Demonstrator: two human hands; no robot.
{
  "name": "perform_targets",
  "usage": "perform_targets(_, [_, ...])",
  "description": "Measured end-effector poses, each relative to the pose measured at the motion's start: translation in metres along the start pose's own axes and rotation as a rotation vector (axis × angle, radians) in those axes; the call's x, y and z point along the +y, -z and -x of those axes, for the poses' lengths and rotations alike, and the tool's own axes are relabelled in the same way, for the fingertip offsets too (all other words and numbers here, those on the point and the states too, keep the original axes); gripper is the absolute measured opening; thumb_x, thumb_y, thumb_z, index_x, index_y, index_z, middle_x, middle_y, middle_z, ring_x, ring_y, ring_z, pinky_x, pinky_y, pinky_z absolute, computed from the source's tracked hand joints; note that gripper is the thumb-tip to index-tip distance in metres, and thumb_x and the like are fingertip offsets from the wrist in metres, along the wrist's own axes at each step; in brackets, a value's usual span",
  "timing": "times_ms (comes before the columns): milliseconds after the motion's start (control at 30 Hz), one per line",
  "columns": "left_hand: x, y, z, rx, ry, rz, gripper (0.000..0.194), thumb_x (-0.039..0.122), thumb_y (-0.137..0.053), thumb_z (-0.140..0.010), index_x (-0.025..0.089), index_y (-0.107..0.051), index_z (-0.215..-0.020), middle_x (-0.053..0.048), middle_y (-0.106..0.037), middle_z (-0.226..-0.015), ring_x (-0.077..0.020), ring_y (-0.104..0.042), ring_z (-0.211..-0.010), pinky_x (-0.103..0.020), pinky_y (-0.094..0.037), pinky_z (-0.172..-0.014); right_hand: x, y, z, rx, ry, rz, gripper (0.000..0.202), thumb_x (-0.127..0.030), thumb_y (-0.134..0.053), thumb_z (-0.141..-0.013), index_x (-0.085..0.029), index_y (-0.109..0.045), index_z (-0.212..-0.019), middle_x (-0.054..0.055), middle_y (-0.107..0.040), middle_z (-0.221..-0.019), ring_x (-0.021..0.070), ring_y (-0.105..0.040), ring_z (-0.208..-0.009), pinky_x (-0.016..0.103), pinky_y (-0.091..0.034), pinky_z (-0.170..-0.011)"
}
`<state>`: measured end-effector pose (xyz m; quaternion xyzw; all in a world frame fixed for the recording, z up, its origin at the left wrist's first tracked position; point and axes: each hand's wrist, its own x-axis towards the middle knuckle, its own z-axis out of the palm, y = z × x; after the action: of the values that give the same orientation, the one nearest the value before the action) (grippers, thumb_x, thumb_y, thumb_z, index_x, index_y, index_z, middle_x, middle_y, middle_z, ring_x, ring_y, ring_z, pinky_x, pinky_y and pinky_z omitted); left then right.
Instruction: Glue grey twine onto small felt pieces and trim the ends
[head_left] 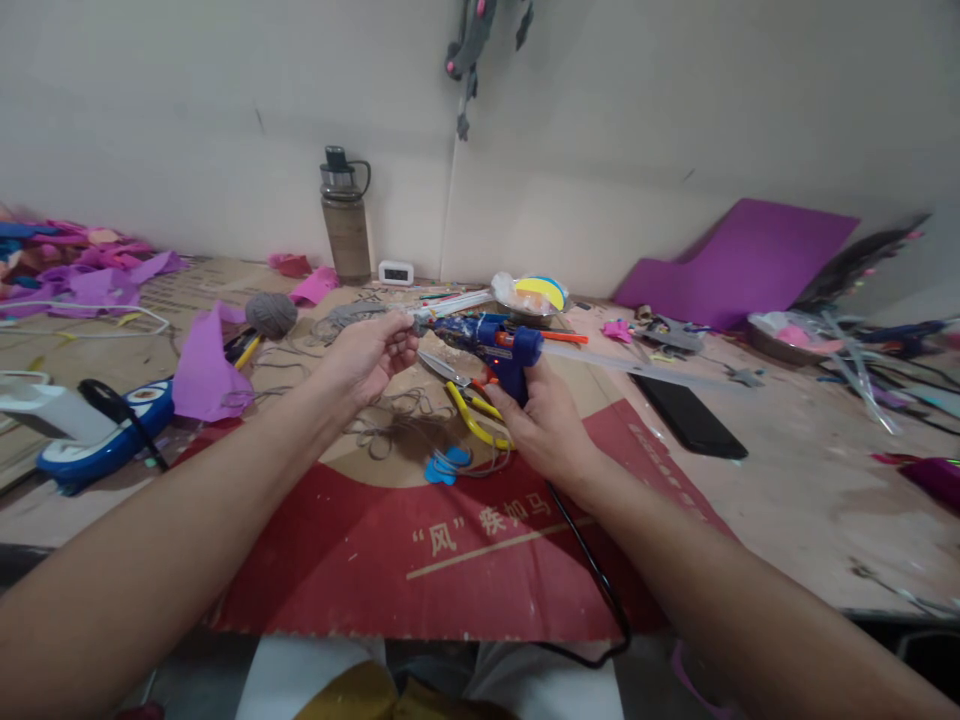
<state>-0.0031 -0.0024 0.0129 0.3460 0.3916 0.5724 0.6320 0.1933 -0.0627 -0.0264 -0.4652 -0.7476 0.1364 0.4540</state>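
Observation:
My right hand (551, 425) is wrapped round the grip of a blue hot glue gun (499, 345), whose nozzle points left and whose clear glue stick (600, 360) runs out of the back. At the nozzle, the fingers of my left hand (382, 350) are pinched together; what they hold, if anything, is too small to make out. Beneath the gun lie yellow-handled scissors (476, 415), partly hidden by my right hand. Loose grey yarn (397, 425) and blue cut pieces (448, 465) rest on the cardboard (352, 560) below my hands.
A grey yarn ball (271, 315), purple felt (206, 370) and a blue power strip (112, 440) lie left. A water bottle (346, 220) and small clock (396, 273) stand behind. At right are a black phone (688, 415) and purple sheet (742, 260). A black cord (592, 560) hangs from the gun.

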Motion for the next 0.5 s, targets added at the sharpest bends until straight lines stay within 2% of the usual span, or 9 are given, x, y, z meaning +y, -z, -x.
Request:
perform_targets(233, [0.0007, -0.0001, -0.0021, 0.021, 0.024, -0.009, 0.018, 0.006, -0.054, -0.079, 0.011, -0.055, -0.062, -0.001, -0.054, -0.05, -0.005, -0.05, -0.043, -0.013, -0.044, -0.044, 0.0003, -0.0014, -0.0029, 0.017, -0.089, -0.122, 0.019, -0.027, -0.054, -0.084, -0.02, -0.055, -0.102, 0.005, -0.065, -0.086, 0.0192, -0.06, -0.073, 0.037, -0.05, -0.071])
perform_targets(500, [-0.002, 0.0024, -0.0037, 0.009, 0.002, 0.003, 0.016, 0.007, -0.056, -0.078, 0.011, -0.057, -0.063, -0.002, -0.055, -0.052, -0.0055, -0.051, -0.044, -0.013, -0.044, -0.044, -0.0013, -0.0011, -0.0019, 0.033, -0.085, -0.15, 0.017, -0.025, -0.054, -0.084, -0.021, -0.055, -0.1, 0.004, -0.065, -0.087, 0.0183, -0.06, -0.074, 0.036, -0.05, -0.072])
